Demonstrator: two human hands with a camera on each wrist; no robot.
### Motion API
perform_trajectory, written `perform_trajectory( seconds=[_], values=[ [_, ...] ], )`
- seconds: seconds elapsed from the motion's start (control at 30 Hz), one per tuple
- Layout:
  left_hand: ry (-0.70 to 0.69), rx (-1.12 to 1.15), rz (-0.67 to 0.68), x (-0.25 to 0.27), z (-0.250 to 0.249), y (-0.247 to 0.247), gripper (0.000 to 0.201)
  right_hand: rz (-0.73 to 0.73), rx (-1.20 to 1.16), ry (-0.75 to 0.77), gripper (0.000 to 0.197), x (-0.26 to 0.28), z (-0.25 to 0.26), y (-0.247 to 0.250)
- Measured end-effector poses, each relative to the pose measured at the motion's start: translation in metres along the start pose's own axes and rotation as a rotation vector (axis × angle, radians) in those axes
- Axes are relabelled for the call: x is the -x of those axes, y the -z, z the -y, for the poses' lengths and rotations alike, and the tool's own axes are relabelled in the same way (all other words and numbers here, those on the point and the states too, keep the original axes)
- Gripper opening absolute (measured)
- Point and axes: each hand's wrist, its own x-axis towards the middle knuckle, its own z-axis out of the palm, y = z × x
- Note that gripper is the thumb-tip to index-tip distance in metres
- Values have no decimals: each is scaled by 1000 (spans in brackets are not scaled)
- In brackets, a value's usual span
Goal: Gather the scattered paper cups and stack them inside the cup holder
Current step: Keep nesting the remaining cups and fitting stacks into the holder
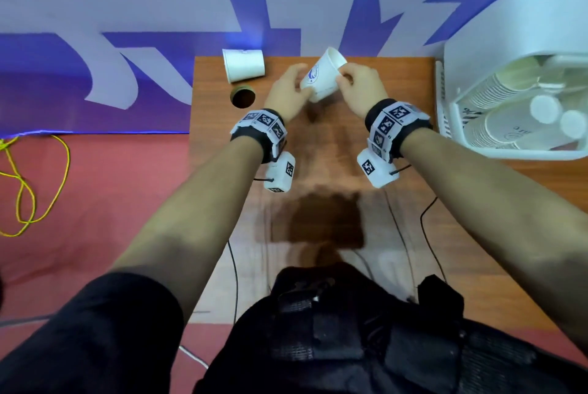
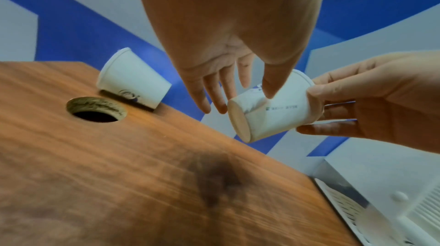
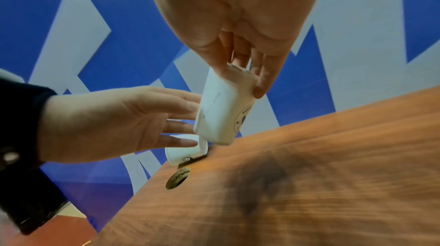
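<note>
Above the wooden desk, the right hand pinches a tilted paper cup by its rim while the left hand, fingers straight, touches its side. A second cup lies sideways beside a round hole; the white cup holder, stacks inside, is cut off at right.

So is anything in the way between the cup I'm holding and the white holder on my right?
Nothing visible blocks it. The held cup is in the air, pinched by the right hand, and only bare table lies between it and the cup holder. The other cup lies off to the left.
</note>
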Motion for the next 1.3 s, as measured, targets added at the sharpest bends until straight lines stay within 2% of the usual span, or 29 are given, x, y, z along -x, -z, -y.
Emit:
perform_trajectory(
  seconds=[0.23,0.5,0.8,0.9,1.03,1.1,1.3],
  values=[
    [-154,-90,113,36,-57,-27,62,-145,-124,0,24,54,-16,58],
    [-272,-153,167,77,-130,-89,71,-295,-179,64,25,111,-62,132],
    [-355,-119,209,105,-203,-167,67,-372,-185,97,27,156,-120,212],
    [-353,-94,195,109,-224,-190,73,-359,-191,120,26,165,-140,232],
    [-435,10,155,116,-245,-224,80,-337,-162,126,24,171,-175,252],
    [-434,23,155,118,-255,-243,71,-321,-130,145,24,172,-192,262],
    [-476,-50,85,107,-277,-291,26,-294,37,241,20,174,-246,295]
  ],
)
